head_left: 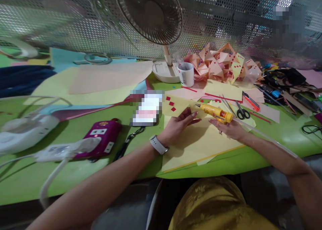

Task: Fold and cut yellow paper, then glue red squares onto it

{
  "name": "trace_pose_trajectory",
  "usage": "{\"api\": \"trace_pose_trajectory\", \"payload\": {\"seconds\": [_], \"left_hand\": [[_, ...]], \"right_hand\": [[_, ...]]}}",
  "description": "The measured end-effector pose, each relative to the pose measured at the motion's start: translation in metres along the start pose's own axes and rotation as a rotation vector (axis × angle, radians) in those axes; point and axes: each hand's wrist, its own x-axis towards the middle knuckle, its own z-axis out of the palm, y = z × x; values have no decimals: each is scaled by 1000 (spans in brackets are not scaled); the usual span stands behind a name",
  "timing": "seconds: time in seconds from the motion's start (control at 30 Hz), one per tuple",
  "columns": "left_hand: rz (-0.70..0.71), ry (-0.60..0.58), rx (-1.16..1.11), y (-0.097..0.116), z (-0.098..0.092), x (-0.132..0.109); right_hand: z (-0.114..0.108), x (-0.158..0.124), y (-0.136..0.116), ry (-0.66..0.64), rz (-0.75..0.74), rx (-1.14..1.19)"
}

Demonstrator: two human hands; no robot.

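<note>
My left hand (179,122) pinches a pale yellow paper piece (182,104) that bears several dark red squares. A watch with a pale strap (158,144) is on that wrist. In my right hand (231,128) is a yellow hot glue gun (215,112), its dark tip pointing left, close over the right part of the paper piece. A long translucent glue stick (271,139) runs out of the gun's back, over my right forearm. Under both hands lies a larger pale yellow sheet (201,142).
A phone (148,109), a purple power adapter (102,137) and white plugs with cords lie left. Behind stand a fan (164,70) and white cup (186,75), beside heaped folded pink paper (216,63). Black scissors (243,113) and a red cutter (251,100) lie right.
</note>
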Motion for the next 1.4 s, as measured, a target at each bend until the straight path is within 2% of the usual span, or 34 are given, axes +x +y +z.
{"api": "trace_pose_trajectory", "payload": {"seconds": [0.9,1.4], "left_hand": [[-13,-12,27,0,-1,1],[9,-30,61,2,-1,0]], "right_hand": [[2,-4,-7,11,87,21],[1,-4,-1,45,38,42]]}}
